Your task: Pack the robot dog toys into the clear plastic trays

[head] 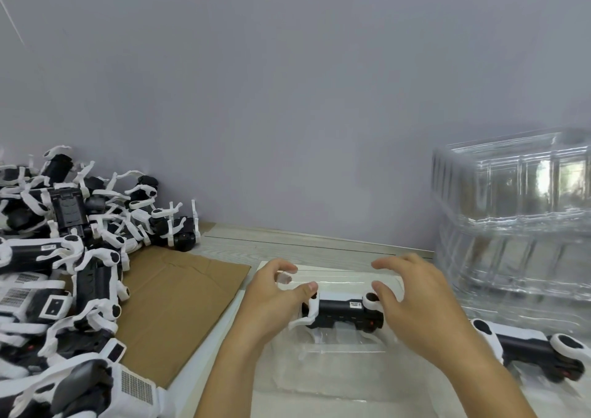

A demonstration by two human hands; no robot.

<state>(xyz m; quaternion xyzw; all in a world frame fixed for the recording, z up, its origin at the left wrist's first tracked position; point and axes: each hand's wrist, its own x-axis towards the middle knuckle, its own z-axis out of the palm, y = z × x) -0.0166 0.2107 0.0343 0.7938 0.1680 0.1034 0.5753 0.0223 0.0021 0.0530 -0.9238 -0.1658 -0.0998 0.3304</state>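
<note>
A black and white robot dog toy (343, 313) lies on its side in a clear plastic tray (335, 376) on the table in front of me. My left hand (275, 299) hovers at the toy's left end, fingers loosely curved, thumb near a white leg. My right hand (412, 299) hovers at its right end, fingers spread, thumb next to the toy's white hip joint. Neither hand grips the toy. A second robot dog toy (531, 350) lies to the right, partly behind my right forearm.
A big heap of robot dog toys (64, 257) fills the left side on a sheet of brown cardboard (179, 305). A tall stack of clear plastic trays (518, 219) stands at the right against the grey wall (287, 97).
</note>
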